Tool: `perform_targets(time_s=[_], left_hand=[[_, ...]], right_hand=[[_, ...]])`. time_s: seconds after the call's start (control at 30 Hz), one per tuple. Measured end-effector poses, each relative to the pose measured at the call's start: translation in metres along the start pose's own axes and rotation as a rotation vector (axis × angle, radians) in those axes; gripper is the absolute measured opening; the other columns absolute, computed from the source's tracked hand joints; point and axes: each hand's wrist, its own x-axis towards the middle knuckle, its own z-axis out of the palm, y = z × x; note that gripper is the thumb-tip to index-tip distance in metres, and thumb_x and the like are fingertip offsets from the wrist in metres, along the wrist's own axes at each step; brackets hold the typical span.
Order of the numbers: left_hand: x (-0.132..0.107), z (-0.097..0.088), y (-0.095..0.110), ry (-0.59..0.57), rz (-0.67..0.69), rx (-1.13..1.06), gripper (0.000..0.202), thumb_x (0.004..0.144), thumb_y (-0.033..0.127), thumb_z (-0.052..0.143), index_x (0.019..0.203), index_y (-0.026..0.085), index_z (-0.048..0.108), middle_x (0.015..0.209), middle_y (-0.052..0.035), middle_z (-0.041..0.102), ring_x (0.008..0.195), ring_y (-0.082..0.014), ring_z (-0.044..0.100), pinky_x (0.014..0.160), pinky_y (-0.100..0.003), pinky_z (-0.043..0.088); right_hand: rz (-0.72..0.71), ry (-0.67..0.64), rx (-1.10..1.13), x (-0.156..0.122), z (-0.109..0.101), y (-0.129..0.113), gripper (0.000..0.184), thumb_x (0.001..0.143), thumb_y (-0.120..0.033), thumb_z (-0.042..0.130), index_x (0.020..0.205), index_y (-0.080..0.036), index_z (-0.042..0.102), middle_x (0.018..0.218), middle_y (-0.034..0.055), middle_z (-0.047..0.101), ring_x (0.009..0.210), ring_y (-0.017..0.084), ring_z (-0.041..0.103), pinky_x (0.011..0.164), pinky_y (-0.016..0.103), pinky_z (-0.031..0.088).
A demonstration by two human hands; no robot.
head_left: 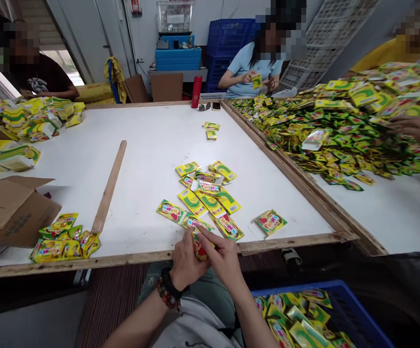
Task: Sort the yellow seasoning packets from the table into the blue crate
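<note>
Item: one red-and-yellow foil sachet (199, 247), held just inside the near wooden rim of the white-topped bench (148, 159), about midway along that edge. Left hand (186, 258): fingers closed around the sachet's side, gripping it; black wristband and beaded bracelet (165, 293) on the wrist. Right hand (222, 258): fingers nearly closed, pinching the same sachet from above.

Directly beyond the hands, a loose scatter of yellow-and-green sachets (202, 198) lies on the bench, some overlapping. One sachet (270, 222) sits apart to the right, and two more (210, 130) lie towards the far edge. Along the left side: a wooden slat (108, 186), a pile of sachets (64, 244) by the near edge, an open cardboard box (14, 210), and a larger heap of sachets (32, 118) at the far left corner.

Beyond the far edge: a red flask (196, 92), sunglasses (204, 107), a phone (216, 105). On the adjoining table (387, 217), a great heap of sachets (340, 121), with a co-worker's hand (412, 130) resting in it. Another co-worker (256, 81) holds up a sachet opposite; a third (43, 79) sits far left. Below the near edge, a blue crate (343, 295) filled with sachets
</note>
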Motion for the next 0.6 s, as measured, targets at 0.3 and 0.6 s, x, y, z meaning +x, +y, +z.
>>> perform_targets(time_s=[0.3, 0.6], left_hand=[[0.006, -0.012, 0.003, -0.088, 0.113, -0.038, 0.052, 0.074, 0.030, 0.062, 0.121, 0.019, 0.042, 0.111, -0.0135, 0.060, 0.098, -0.0280, 0.062, 0.082, -0.042, 0.053], [0.099, -0.096, -0.032, -0.443, 0.273, 0.592, 0.053, 0.072, 0.012, 0.062, 0.123, 0.022, 0.051, 0.133, -0.0125, 0.052, 0.127, -0.0339, 0.042, 0.106, -0.053, 0.032]], right_hand=[[-0.179, -0.195, -0.234, -0.013, -0.009, -0.001, 0.041, 0.095, -0.030, 0.044, 0.134, -0.022, 0.057, 0.105, 0.0087, 0.075, 0.084, 0.021, 0.072, 0.075, 0.031, 0.056], [0.391, -0.091, -1.078, -0.086, -0.129, 0.039, 0.037, 0.081, -0.039, 0.058, 0.112, -0.024, 0.073, 0.086, 0.0133, 0.077, 0.070, 0.036, 0.073, 0.050, 0.039, 0.054]])
